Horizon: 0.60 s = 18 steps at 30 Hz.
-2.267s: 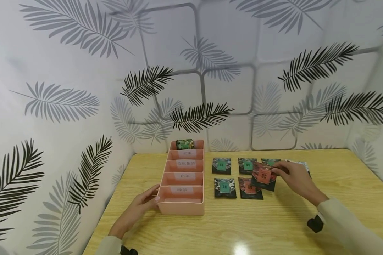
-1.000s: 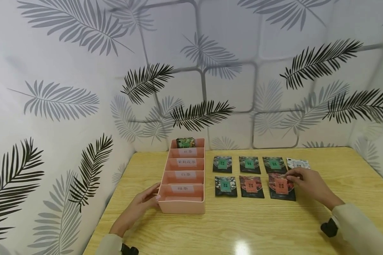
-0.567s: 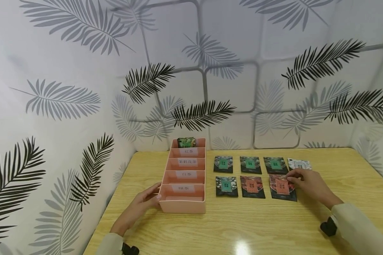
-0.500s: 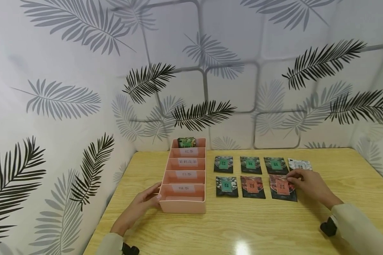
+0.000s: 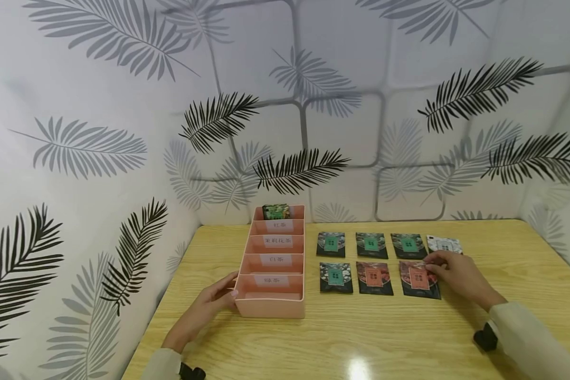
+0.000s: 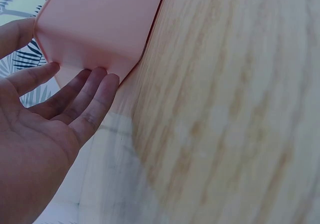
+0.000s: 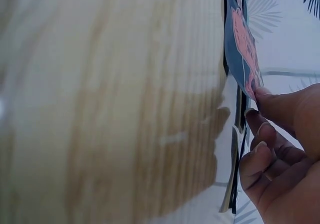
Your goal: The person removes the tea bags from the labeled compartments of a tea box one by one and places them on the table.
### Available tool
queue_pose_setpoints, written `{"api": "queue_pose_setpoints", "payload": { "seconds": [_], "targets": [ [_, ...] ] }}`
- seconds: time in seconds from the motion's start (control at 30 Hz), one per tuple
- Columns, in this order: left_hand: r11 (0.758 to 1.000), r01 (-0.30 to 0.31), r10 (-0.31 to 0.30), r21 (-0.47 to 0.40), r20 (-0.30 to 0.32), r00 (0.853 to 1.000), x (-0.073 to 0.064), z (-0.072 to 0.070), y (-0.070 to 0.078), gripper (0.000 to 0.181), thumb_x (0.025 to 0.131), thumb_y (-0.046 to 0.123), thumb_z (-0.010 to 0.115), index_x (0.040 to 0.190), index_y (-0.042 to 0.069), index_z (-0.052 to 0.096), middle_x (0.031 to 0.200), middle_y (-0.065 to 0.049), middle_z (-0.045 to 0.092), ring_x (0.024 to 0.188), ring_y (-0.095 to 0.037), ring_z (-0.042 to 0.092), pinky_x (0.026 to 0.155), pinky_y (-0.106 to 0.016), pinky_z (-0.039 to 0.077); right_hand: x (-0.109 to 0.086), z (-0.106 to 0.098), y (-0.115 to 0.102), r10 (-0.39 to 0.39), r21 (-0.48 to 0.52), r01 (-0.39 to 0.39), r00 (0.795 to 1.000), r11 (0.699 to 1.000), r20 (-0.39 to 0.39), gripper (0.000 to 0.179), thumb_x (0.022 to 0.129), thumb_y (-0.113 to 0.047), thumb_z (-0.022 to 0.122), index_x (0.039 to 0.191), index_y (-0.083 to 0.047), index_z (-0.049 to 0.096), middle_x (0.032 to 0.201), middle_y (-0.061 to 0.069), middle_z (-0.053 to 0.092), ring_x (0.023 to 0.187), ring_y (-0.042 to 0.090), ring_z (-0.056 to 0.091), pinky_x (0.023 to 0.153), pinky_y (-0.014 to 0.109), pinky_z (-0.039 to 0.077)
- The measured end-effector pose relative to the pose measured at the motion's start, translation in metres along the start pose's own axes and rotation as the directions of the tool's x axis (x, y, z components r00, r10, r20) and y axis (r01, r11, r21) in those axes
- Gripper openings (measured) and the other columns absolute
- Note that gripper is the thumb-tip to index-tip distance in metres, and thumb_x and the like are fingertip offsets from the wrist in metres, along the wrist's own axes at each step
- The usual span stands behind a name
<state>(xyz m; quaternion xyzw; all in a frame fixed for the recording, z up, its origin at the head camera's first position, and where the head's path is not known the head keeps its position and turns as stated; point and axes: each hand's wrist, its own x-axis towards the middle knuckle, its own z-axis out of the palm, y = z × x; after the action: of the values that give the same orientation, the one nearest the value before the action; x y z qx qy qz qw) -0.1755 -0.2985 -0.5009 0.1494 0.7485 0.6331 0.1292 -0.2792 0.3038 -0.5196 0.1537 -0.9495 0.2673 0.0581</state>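
Near the right end of the front row, my right hand (image 5: 461, 277) pinches the upper right corner of a red and black tea sachet (image 5: 419, 278) between thumb and fingers. The right wrist view shows the thumb (image 7: 280, 107) on that corner, with the sachet edge-on close over the table. My left hand (image 5: 210, 306) rests at the near left corner of a long pink divided box (image 5: 272, 309). Its fingertips touch the box's wall in the left wrist view. White labels with Chinese characters mark the dividers, and the rearmost compartment holds green sachets (image 5: 276, 212).
Beside the held sachet lies another red sachet (image 5: 374, 278), then a white-flowered one with a green label (image 5: 335, 277). Behind are green-labelled sachets (image 5: 371, 245) and a pale sachet (image 5: 444, 244) partly hidden by my right hand. A patterned wall covering rises behind the wooden table (image 5: 313, 348).
My right hand has carried the red sachet rightward from over the rows and lowered it to the front row's right end, then stayed nearly still. My left hand has kept its place at the box.
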Motion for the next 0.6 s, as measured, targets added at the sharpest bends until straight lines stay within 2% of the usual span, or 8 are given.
{"api": "queue_pose_setpoints", "payload": {
  "seconds": [0.4, 0.6],
  "targets": [
    [1.0, -0.013, 0.013, 0.004, 0.009, 1.0, -0.001, -0.001, -0.001, 0.053, 0.102, 0.024, 0.048, 0.151, 0.02, 0.03, 0.139, -0.017, 0.045, 0.109, -0.03, 0.058, 0.093, -0.052, 0.046, -0.002, -0.006, -0.005, -0.054, -0.026, 0.052, 0.996, 0.998, -0.072, 0.013, 0.092, -0.01, 0.063, 0.101, -0.008, 0.071, 0.091, 0.006, 0.067, 0.08, 0.023, 0.063, 0.064, 0.04, 0.05],
    [1.0, -0.007, 0.007, 0.007, 0.009, 1.0, 0.0, -0.001, -0.002, 0.053, 0.102, 0.024, 0.048, 0.151, 0.02, 0.029, 0.14, -0.017, 0.045, 0.111, -0.03, 0.057, 0.094, -0.052, 0.045, -0.003, -0.01, -0.013, -0.072, -0.017, 0.071, 0.993, 0.997, -0.095, 0.014, 0.094, -0.013, 0.061, 0.103, -0.007, 0.071, 0.098, 0.011, 0.067, 0.084, 0.027, 0.064, 0.068, 0.046, 0.052]
  ]
}}
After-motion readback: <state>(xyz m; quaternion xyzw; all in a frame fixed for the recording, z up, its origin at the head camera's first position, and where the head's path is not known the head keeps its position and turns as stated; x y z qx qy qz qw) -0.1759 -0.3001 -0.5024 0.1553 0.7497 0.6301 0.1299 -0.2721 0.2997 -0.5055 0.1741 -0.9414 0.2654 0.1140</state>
